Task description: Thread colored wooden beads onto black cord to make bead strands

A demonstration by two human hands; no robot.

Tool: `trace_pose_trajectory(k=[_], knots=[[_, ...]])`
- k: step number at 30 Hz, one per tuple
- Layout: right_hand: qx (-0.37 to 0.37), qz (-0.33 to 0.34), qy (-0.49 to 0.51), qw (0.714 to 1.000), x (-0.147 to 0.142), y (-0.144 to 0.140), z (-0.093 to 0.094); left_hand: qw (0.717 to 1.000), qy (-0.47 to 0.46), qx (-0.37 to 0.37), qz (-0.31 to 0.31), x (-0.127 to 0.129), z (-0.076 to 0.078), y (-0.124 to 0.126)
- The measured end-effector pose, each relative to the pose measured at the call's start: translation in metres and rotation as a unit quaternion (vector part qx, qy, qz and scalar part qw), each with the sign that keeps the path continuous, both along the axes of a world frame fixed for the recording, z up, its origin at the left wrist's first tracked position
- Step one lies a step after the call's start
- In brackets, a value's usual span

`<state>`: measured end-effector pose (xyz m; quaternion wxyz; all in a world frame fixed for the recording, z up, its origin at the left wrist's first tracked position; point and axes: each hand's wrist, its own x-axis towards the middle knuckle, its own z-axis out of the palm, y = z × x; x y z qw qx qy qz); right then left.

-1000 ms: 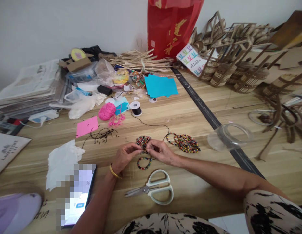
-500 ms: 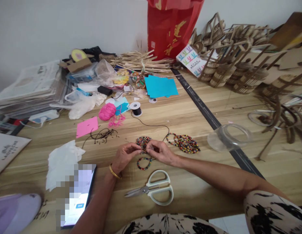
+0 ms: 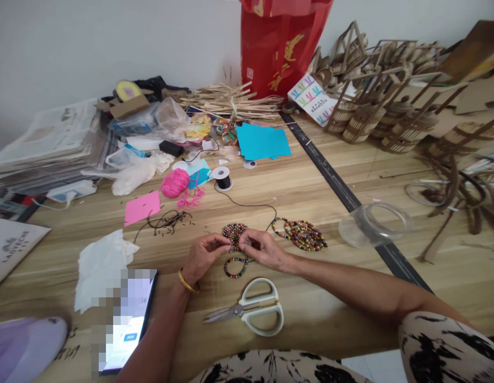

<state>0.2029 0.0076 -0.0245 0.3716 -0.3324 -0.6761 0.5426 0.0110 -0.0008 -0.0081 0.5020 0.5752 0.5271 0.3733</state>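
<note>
Both hands, left hand [image 3: 204, 255] and right hand [image 3: 262, 248], pinch one beaded bracelet [image 3: 236, 266]; a clear jar [image 3: 374, 224] lies right of the fingers, contents unclear.

Phone screen [image 3: 125, 314] pixelated; red bag [image 3: 284, 42] cut off by top edge.

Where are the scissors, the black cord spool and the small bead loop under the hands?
scissors [image 3: 252, 310], head view, on the pivot where blades meet the white handles.
black cord spool [image 3: 222, 177], head view, on its white top flange.
small bead loop [image 3: 236, 267], head view, on the near arc of beads.
</note>
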Motion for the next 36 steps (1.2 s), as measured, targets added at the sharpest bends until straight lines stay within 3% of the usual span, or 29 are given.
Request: trace_pose_trajectory(k=[29, 36], knots=[[0.003, -0.004, -0.012, 1.000, 0.0000, 0.0005, -0.0038, 1.000, -0.007, -0.003, -0.010, 0.0035, -0.0023, -0.0022], [0.007, 0.005, -0.021, 1.000, 0.0001, 0.0003, -0.0010, 0.999, -0.018, -0.011, -0.044, 0.0087, -0.0015, -0.0049]])
